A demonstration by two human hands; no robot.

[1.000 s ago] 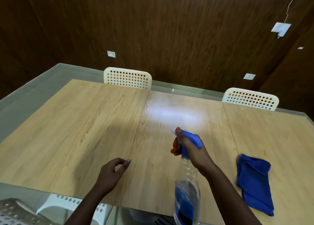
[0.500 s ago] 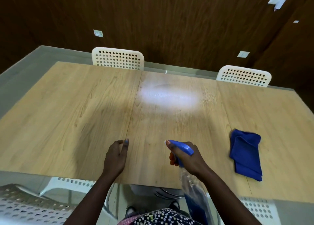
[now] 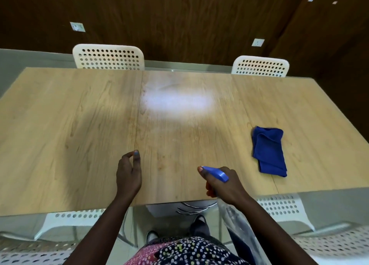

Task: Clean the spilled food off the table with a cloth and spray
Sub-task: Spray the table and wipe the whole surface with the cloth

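My right hand (image 3: 223, 182) grips a spray bottle (image 3: 216, 173) by its blue trigger head, nozzle pointing forward over the near edge of the wooden table (image 3: 69, 124). The clear bottle body hangs below my wrist, off the table edge. My left hand (image 3: 128, 173) hovers over the table to the left of the bottle, fingers loosely curled, holding nothing. A folded blue cloth (image 3: 269, 150) lies on the table to the right, apart from both hands. A pale glare patch (image 3: 177, 102) shows mid-table. I cannot make out any spilled food.
Two white perforated chairs (image 3: 108, 56) (image 3: 260, 65) stand at the far side against a dark wood wall. More white chairs (image 3: 283, 208) sit at the near side by my legs. Wall sockets (image 3: 77, 26) are behind.
The view has tilted down and back. The spray bottle and my right hand have drawn back to the near table edge. My left hand has risen forward beside it.
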